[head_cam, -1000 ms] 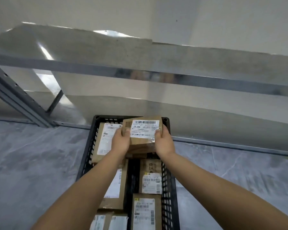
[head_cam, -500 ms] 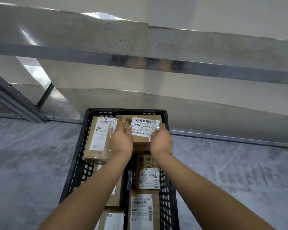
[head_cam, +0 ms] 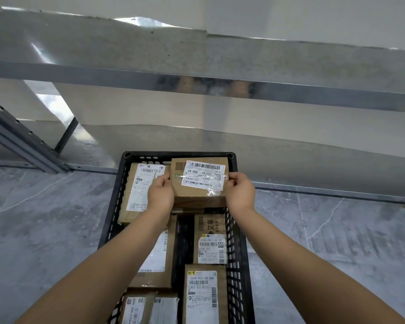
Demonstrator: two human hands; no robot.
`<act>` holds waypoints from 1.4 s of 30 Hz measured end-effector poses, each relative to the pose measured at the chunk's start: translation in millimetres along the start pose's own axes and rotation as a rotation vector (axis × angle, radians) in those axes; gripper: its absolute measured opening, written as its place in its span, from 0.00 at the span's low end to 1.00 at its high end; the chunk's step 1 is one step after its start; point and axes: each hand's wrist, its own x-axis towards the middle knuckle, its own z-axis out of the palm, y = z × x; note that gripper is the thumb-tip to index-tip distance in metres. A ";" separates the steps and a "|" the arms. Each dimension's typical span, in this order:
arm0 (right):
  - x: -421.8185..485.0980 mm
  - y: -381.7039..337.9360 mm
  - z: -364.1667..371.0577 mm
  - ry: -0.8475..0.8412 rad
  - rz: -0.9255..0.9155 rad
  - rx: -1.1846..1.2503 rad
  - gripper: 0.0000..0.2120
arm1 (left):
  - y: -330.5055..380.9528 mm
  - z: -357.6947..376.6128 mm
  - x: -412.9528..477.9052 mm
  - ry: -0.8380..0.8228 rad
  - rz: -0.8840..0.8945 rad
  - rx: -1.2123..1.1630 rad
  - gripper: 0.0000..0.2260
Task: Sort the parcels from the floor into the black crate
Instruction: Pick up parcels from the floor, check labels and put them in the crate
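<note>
A black slatted crate (head_cam: 239, 249) stands on the grey floor in front of me, packed with several brown cardboard parcels. At its far right corner I hold a small brown parcel (head_cam: 198, 195) with a white J4-J06 label. My left hand (head_cam: 160, 195) grips its left side and my right hand (head_cam: 240, 194) grips its right side. The parcel sits low, at the level of the other parcels in the crate; whether it rests on something is hidden.
A larger labelled parcel (head_cam: 138, 190) lies at the crate's far left, and more labelled parcels (head_cam: 209, 242) fill the near part. A metal shelf rack (head_cam: 220, 87) spans the view behind the crate, its low rail (head_cam: 337, 191) on the floor. Grey floor lies on both sides.
The parcel in both hands has come down from above the crate rim into the far right corner. My view has tilted down a little.
</note>
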 end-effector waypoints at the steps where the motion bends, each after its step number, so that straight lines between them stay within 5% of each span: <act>1: -1.7 -0.1 1.6 0.009 -0.024 -0.029 0.16 | -0.6 -0.7 -2.7 0.005 0.055 0.073 0.16; 11: -8.1 2.8 3.2 0.048 -0.102 -0.241 0.19 | -1.6 1.4 -15.4 0.150 0.284 0.328 0.16; 19: -13.2 -0.4 3.2 -0.140 -0.179 -0.361 0.17 | 3.6 14.6 -12.5 0.065 0.268 0.571 0.21; 32: -19.4 2.4 2.0 -0.179 -0.082 -0.088 0.24 | -1.6 16.6 -15.4 -0.049 0.120 0.120 0.24; 37: -16.9 -10.8 -8.5 -0.173 -0.020 -0.032 0.23 | 20.9 12.3 -24.4 -0.036 0.140 0.152 0.22; 42: -39.6 -80.9 -65.1 -0.380 0.073 -0.130 0.27 | 97.5 -13.2 -75.1 -0.122 0.080 0.372 0.26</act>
